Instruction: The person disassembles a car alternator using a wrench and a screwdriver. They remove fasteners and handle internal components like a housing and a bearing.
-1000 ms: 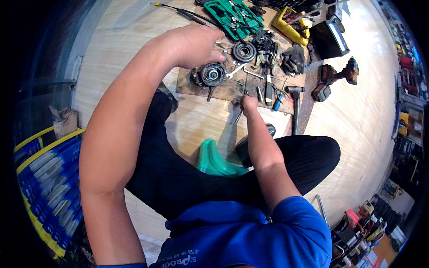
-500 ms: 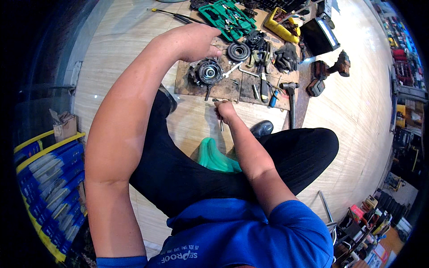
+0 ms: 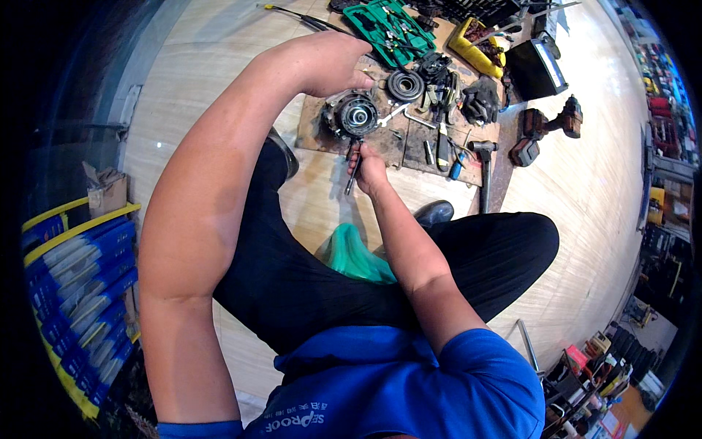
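A round metal machine part with a pulley-like ring and a bright centre (image 3: 354, 115), apparently a compressor, lies on a stained cardboard sheet (image 3: 316, 134). My left hand (image 3: 338, 67) reaches over its far side, with thumb and index finger apart and the other fingers hidden. My right hand (image 3: 371, 170) is closed around a slim dark rod-shaped tool (image 3: 352, 178), just below the machine part. The tool's upper end is close to the part's near edge; whether they touch, I cannot tell. A combination wrench (image 3: 393, 115) and a loose black pulley (image 3: 405, 85) lie to the right.
A hammer (image 3: 484, 172), black gloves (image 3: 480, 101) and a cordless impact driver (image 3: 563, 117) lie to the right. Farther back are a green tool case (image 3: 387, 33), a yellow tray (image 3: 475, 47) and a black battery (image 3: 537, 68). A green stool (image 3: 351, 256) is between my legs.
My right hand has moved up with the dark tool, closer to the machine part. The left hand stays over the part's far side. The whole view has shifted slightly.
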`<state>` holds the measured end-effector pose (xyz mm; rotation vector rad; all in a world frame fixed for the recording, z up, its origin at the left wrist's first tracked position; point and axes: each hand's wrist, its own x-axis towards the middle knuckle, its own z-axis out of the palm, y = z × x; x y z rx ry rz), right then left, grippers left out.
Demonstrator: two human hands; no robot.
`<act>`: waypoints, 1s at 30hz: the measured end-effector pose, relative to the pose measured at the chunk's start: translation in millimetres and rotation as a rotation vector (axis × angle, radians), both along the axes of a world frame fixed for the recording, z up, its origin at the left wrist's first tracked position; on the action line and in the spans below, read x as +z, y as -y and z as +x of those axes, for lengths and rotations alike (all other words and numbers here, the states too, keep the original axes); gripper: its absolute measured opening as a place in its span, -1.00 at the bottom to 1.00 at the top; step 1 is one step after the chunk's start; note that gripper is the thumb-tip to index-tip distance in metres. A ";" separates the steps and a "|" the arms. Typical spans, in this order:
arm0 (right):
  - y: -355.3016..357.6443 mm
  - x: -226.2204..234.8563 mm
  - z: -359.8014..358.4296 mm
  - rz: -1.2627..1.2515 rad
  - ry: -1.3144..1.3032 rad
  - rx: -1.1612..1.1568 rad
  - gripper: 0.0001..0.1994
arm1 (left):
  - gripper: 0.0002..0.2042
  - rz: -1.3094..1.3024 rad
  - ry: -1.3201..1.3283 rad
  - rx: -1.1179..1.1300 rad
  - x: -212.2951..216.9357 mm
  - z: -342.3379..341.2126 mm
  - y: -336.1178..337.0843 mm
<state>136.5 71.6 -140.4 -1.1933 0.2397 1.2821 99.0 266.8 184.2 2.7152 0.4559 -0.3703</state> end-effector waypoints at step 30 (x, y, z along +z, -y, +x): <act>-13.7 -13.9 -12.8 0.033 0.089 -0.072 -0.69 | -0.35 -0.103 -0.212 0.182 -127.2 13.4 -4.1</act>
